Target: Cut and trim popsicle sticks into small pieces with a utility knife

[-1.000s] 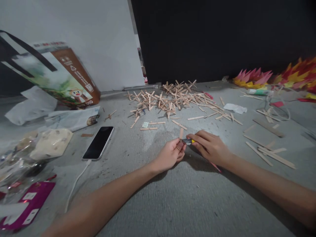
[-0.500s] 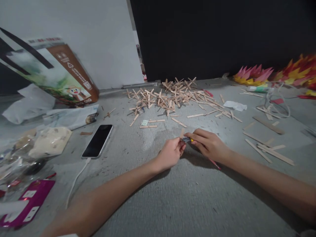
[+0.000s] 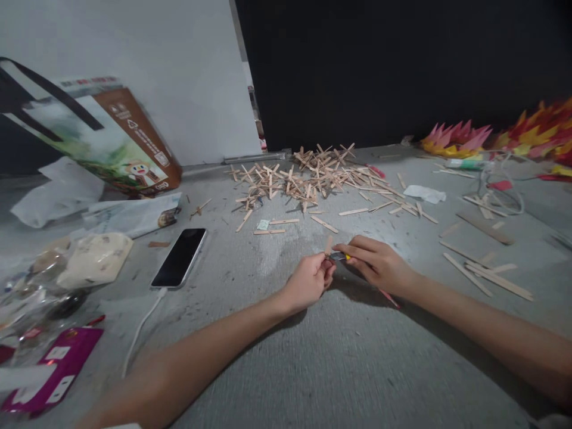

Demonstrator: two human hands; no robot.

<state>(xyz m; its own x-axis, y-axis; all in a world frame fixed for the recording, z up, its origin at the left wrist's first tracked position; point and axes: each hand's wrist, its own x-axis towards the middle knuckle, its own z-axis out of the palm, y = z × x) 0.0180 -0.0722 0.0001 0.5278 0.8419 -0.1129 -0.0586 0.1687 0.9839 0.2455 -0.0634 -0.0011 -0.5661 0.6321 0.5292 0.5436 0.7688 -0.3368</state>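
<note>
nearest me, a pale edge (image 3: pixel 123 426) is cut off at the bottom of the view; i can't make out what it belongs to. the purple packet (image 3: pixel 58 372) at the left runs partly out of sight under a white strip. the white cable (image 3: pixel 142 325) disappears behind the left forearm.

the left hand (image 3: pixel 306 280) is pinched on a small wooden stick (image 3: pixel 329 243), its upper end poking out above the fingertips, the rest hidden in the grip. the right hand (image 3: pixel 379 262) is closed around a tool with a yellow part (image 3: pixel 347 257), its grey end meeting the stick at the left fingers; the handle is covered by the palm. a reddish end (image 3: pixel 389 299) sticks out below, though whether it's the same tool i can't say.

left of them lies a phone (image 3: pixel 179 257), screen dark. farther off, a heap of crossed sticks (image 3: pixel 308 176) tangles too densely to count. the flame-coloured paper (image 3: pixel 540 134) is cropped at the right.
</note>
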